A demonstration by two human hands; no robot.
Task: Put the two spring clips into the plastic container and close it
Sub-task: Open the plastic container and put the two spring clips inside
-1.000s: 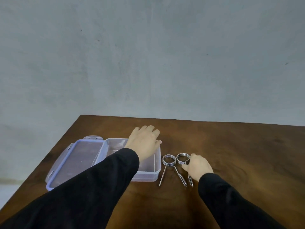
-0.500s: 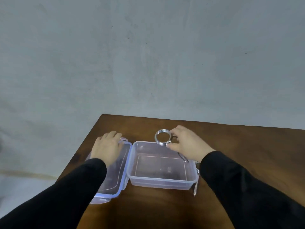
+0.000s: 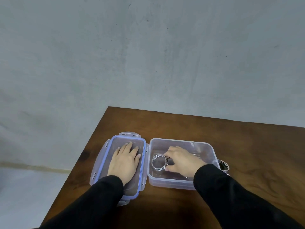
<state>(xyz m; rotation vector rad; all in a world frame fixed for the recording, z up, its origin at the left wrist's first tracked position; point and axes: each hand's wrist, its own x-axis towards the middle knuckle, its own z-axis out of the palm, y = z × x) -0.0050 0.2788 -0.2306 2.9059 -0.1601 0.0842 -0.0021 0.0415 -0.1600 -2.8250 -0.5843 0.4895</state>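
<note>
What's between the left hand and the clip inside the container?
Head view: the lid's blue-edged rim and the container's left wall separate left hand from clip.

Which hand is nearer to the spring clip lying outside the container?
Right. The right hand is inside the container, beside that spring clip; the left hand rests on the lid, farther away.

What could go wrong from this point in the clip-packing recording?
The second spring clip lies outside, tight against the container wall and partly hidden by the right sleeve; it could be knocked away. The first spring clip, held in the right hand, might sit tilted and block the lid.
</note>
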